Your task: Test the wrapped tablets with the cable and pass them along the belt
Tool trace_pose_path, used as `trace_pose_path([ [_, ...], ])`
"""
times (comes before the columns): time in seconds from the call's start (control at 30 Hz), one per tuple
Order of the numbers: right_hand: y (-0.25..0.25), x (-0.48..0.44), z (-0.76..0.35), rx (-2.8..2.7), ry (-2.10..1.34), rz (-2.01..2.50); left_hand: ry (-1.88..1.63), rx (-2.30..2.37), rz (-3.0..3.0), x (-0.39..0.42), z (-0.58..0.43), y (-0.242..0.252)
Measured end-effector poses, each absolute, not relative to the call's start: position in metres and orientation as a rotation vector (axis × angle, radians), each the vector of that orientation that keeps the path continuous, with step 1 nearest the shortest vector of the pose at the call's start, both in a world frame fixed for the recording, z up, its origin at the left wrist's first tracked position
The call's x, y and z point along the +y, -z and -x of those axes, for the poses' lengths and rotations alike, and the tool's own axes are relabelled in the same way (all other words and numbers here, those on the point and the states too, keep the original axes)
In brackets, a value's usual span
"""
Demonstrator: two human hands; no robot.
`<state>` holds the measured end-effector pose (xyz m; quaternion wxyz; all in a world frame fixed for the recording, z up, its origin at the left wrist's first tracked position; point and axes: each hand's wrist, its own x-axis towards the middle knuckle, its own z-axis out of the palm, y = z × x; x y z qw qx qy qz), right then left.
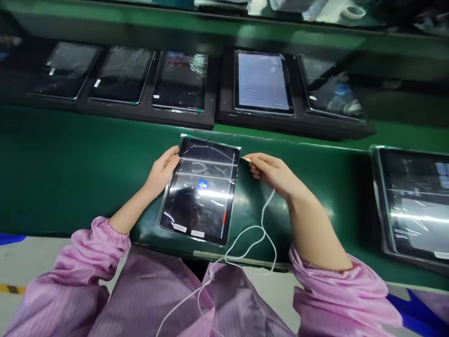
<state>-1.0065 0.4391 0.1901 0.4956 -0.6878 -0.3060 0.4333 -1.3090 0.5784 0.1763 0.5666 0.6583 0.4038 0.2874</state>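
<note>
In the head view a tablet (206,213) in clear film lies tilted slightly on the green work surface before me. Its dark screen shows a small blue icon, a red patch near the lower right edge and two white labels at the bottom. My left hand (160,172) grips the tablet's upper left edge, thumb over the border. My right hand (271,172) pinches the plug of a white cable (262,216); the plug's pale yellowish tip (246,159) points at the tablet's upper right edge, seemingly just short of it. The cable loops down across my lap.
Along the back several tablets rest on dark stands, one with a lit white screen (263,82). More film-wrapped tablets (414,201) lie stacked at the right. A shelf with assorted items (336,11) runs along the top. The green mat (80,173) ends just before my lap.
</note>
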Motion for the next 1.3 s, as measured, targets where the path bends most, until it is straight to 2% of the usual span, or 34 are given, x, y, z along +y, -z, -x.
trace_pose_path([
  [0.23, -0.170, 0.459, 0.996, -0.724, -0.907, 1.608, -0.619, 1.083, -1.579, 0.578, 1.310, -0.188],
  [0.43, -0.143, 0.450, 0.939, -0.695, -0.950, 1.522, -0.618, 1.101, -1.604, 0.565, 1.252, -0.182],
  [0.97, -0.160, 0.459, 0.932, -1.054, -0.997, 1.640, -0.630, 0.904, -1.591, 0.579, 1.258, -0.173],
  [1.07, -0.169, 0.457, 0.937, -1.193, -0.869, 1.797, -0.568, 0.880, -1.604, 0.580, 1.262, -0.170],
  [1.23, -0.218, 0.410, 0.967, -1.558, -0.291, 1.899, -0.445, 0.738, -1.641, 0.579, 1.269, -0.162],
  [1.3, -0.240, 0.374, 0.987, -1.679, -0.392, 1.766, -0.434, 0.665, -1.661, 0.582, 1.269, -0.158],
])
